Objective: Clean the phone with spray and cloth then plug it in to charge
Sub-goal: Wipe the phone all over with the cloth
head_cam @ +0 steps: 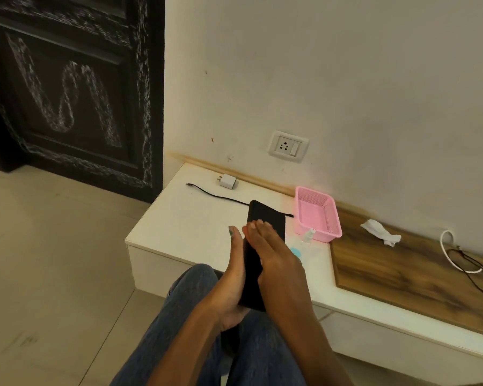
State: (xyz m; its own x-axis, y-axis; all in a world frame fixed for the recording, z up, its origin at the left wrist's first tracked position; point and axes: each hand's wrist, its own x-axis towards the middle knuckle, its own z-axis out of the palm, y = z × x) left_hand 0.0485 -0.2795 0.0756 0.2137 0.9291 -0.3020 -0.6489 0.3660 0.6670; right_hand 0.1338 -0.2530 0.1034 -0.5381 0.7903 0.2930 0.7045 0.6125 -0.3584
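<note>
1. Two hands hold one black phone (265, 218) above the front edge of the white worktop (179, 227), over the person's knees in blue jeans (162, 330).
2. Left hand (232, 285) is under the phone and along its left side – the thumb lies straight up the left edge, and the fingers are hidden below the phone, so the hand is gripping it from beneath.
3. Right hand (273, 263) lies flat over the phone's upper face; its fingers (258, 227) are stretched and close together, pressing on the phone, not curled around it.
4. Far end of the phone points away from the person and is tilted a little upward.
5. Black cable (215, 195) lies on the worktop behind the phone – one end is free at the left, and the other end shows again at the right of the phone, near the basket.
6. White charger (227, 181) lies near the wall, just beside the cable's left end but apart from it.
7. Socket (288, 146) is on the wall above the charger, with nothing plugged in.
8. Pink basket (315, 211) stands to the right of the phone, against the wall.
9. Clear spray bottle (306, 239) lies on the worktop, touching the basket's front and partly hidden by the right hand.
10. White cloth (381, 232) lies crumpled on the wooden part of the worktop, well apart from the hands.
</note>
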